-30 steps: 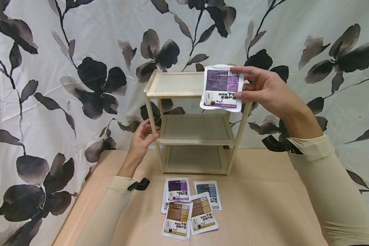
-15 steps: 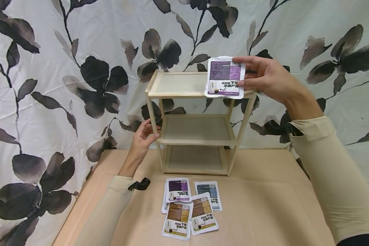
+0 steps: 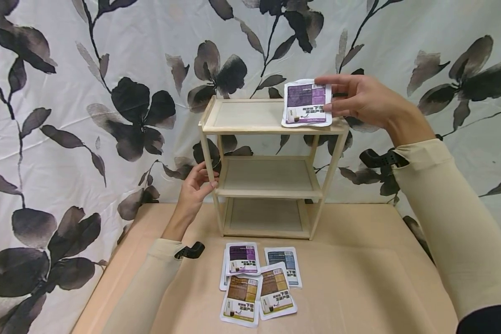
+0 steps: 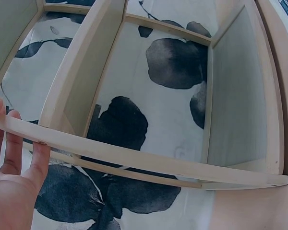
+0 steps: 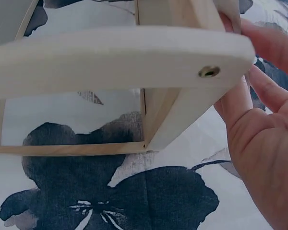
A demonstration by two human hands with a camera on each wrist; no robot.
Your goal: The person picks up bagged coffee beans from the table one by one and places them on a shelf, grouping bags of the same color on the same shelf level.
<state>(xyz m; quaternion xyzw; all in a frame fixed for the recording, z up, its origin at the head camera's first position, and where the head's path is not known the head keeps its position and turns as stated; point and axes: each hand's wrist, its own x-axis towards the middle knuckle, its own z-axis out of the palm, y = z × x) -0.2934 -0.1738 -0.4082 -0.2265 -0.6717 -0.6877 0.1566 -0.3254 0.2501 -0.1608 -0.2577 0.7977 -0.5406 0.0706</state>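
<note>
A three-tier wooden shelf [image 3: 271, 191] stands on the table. My left hand [image 3: 195, 188] grips its left front post, thumb in front and fingers reaching behind; the left wrist view shows the fingers [image 4: 36, 165] at the post. Over the right part of the top tier, my right hand [image 3: 361, 102] pinches a purple-and-white sachet [image 3: 306, 103] by its right edge. The sachet tilts with its printed face toward me, its lower edge overlapping the tier's front rail. The right wrist view has the right hand [image 5: 264, 129] at the shelf's top corner, the sachet mostly hidden.
In front of the shelf lie several flat sachets: a purple one [image 3: 242, 259] on top of another, a blue one [image 3: 285, 262], and two brown ones [image 3: 240, 299], partly overlapping. A floral cloth [image 3: 142, 46] hangs close behind. The tan table [image 3: 359, 260] extends to the right.
My right hand has carried the purple sachet up and slightly right, then lowered it a little toward the top tier. The left hand stays at the post.
</note>
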